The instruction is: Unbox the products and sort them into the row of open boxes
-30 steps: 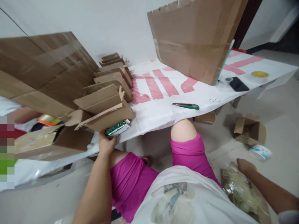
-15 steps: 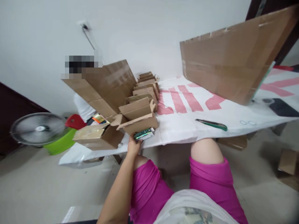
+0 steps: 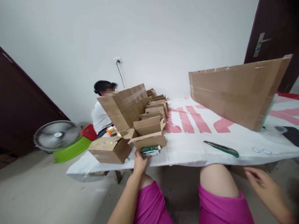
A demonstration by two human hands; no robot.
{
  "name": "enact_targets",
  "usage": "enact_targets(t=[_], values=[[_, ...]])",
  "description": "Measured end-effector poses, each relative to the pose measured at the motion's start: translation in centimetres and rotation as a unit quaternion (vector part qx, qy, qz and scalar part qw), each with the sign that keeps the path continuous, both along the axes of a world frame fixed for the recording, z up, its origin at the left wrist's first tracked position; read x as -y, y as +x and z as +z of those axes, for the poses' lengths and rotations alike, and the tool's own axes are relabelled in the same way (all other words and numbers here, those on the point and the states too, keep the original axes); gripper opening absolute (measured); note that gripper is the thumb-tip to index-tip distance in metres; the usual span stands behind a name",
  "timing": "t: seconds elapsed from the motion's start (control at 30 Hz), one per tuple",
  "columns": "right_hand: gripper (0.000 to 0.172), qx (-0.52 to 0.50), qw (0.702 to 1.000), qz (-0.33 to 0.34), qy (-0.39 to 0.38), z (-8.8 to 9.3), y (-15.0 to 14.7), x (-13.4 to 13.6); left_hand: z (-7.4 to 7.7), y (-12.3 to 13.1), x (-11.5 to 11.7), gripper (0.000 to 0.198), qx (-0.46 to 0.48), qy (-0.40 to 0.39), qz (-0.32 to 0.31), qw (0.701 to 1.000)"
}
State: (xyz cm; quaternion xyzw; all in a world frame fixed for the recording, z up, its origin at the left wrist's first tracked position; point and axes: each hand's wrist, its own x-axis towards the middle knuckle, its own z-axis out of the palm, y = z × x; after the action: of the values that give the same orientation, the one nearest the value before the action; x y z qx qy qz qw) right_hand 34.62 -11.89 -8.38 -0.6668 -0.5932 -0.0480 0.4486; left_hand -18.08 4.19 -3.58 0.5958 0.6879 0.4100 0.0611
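Observation:
My left hand pinches a small green and white packet at the near edge of the low table, just in front of an open small cardboard box. Behind that box stands a row of several more small folded boxes. My right hand hovers low at the right beside my knee, below the table edge, with fingers loosely spread and nothing in it. A green utility knife lies on the white cloth between my hands.
A large flat cardboard sheet stands at the back right; another large carton leans at the left. A closed brown box sits at the table's left end. Another person sits behind it. A fan on a green basin is on the floor.
The view has lifted from the floor to the room. My left hand stays on the packet. My right hand left the plastic bag on the floor and rose beside my knee.

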Motion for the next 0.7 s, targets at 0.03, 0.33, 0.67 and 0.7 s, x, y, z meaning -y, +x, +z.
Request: enact_targets(t=[0.03,0.33,0.67,0.7], values=[[0.029,-0.004,0.999,0.031,0.021,1.2,-1.7,-2.0,0.0,0.0,0.1,0.066,0.000,0.007,-0.004,1.000],[0.041,0.244,0.963,0.090,-0.065,0.9,-14.6,-10.4,0.3,-0.1,1.2,0.050,-0.063,0.066,-0.042,0.995],[0.058,0.292,0.948,0.112,-0.050,-0.4,-13.4,-9.9,0.6,0.8,0.8,0.044,-0.192,0.058,-0.065,0.978],[0.060,0.294,0.948,0.111,-0.049,-0.5,-13.5,-9.9,0.6,1.0,0.4,0.043,-0.188,0.037,-0.062,0.980]])
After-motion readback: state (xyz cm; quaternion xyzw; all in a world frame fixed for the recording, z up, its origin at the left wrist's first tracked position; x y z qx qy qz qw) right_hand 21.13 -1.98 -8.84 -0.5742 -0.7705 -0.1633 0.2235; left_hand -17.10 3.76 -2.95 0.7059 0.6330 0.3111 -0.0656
